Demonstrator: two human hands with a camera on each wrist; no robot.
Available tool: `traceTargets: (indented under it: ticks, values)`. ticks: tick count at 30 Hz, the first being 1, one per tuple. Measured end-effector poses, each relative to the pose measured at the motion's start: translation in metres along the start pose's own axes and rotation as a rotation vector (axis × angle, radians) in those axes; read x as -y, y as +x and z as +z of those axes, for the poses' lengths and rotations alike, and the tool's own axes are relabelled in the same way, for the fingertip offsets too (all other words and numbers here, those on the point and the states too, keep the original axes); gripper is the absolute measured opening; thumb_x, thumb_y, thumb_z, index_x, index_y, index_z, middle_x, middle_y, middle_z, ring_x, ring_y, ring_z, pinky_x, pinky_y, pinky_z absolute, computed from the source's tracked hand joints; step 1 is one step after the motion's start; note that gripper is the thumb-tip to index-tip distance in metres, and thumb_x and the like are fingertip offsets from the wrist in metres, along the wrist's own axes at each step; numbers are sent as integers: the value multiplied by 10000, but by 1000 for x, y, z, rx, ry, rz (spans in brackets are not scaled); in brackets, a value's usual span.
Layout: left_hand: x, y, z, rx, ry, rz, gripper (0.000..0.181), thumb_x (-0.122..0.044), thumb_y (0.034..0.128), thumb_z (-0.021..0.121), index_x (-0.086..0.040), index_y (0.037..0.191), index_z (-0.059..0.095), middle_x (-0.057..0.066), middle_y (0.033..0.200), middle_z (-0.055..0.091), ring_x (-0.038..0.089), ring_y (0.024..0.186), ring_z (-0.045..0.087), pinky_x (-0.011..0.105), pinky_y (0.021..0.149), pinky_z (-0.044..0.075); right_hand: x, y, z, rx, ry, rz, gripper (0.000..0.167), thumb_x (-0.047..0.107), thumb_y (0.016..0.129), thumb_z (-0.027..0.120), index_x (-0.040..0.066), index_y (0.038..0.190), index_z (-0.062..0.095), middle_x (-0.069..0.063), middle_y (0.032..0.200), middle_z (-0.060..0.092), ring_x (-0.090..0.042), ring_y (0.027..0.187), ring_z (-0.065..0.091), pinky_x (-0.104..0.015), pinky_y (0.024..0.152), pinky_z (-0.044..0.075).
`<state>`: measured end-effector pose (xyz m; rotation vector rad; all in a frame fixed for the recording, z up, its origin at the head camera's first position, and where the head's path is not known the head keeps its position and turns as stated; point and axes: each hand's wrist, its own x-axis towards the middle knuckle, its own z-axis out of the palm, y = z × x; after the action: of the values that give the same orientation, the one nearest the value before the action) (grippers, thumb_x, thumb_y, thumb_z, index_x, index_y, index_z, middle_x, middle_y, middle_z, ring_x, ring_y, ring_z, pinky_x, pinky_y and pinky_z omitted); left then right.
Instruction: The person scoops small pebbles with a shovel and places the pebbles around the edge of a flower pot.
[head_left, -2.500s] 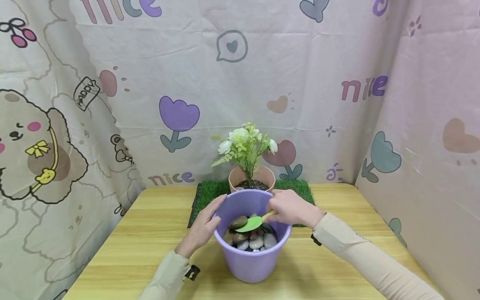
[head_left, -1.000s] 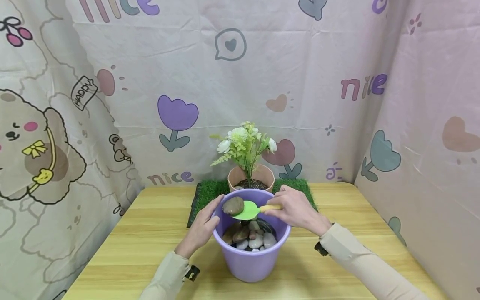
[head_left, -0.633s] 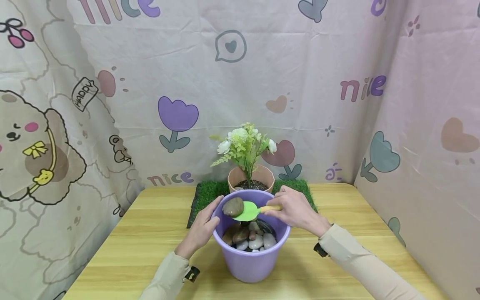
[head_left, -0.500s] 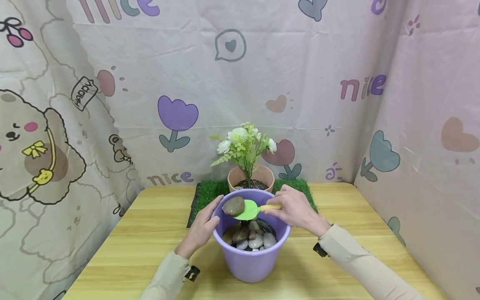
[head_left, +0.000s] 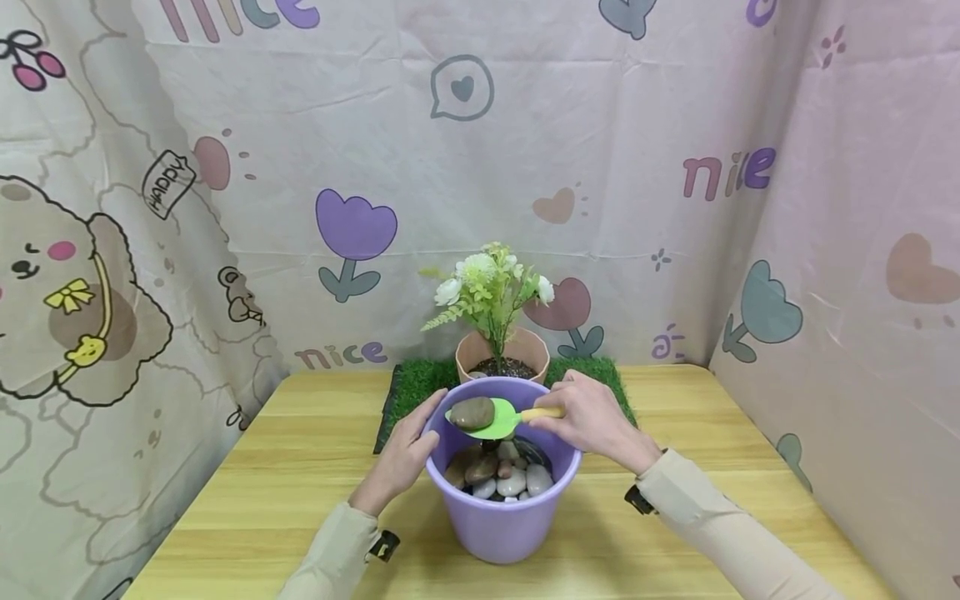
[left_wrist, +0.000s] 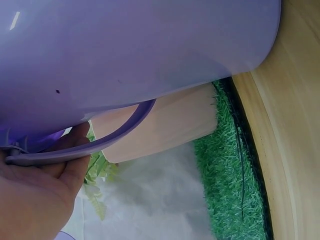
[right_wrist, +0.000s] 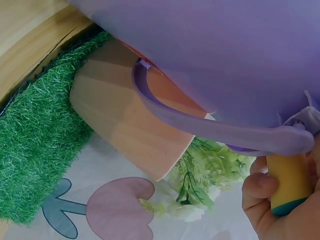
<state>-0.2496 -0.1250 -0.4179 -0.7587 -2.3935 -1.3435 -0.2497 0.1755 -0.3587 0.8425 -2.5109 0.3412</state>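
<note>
A purple bucket stands on the table, holding several pale, brown and dark stones. My left hand grips its left rim, thumb at the inner edge and fingers outside, beside the hanging handle. With my right hand I hold a small garden trowel by its yellow handle; the wrist view shows the fingers curled round that handle. On the trowel's green blade lies one large grey-brown stone, raised above the others inside the bucket's mouth. Part of the blade is hidden beneath it.
Right behind the bucket is a peach flowerpot with dark soil and a white-flowered plant. It stands on a green turf mat at the back of the wooden table. Printed cloth hangs behind and at both sides.
The trowel has come up from among the stones, bearing the large stone. Over the last half second that stone has shifted right, further onto the blade. My left hand stays on the rim.
</note>
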Motion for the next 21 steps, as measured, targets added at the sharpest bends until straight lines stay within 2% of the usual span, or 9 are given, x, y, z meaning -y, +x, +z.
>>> traceTargets:
  ticks: [13, 21]
  values:
    - [-1, 2, 0, 17, -15, -23, 651, -41, 847, 450, -85, 1496, 413, 121, 1463, 507, 263, 1276, 534, 355, 968, 506, -1, -1, 3, -46, -2, 1, 200, 482, 775, 768, 321, 890, 800, 192, 742, 655, -25, 682, 394, -176, 551, 323]
    - [-1, 0, -2, 24, -17, -22, 653, -45, 854, 448, -91, 1504, 399, 127, 1473, 495, 270, 1292, 522, 391, 989, 495, 1, -1, 4, -44, -11, -5, 222, 497, 784, 753, 312, 897, 800, 171, 778, 683, -30, 696, 416, -177, 565, 336]
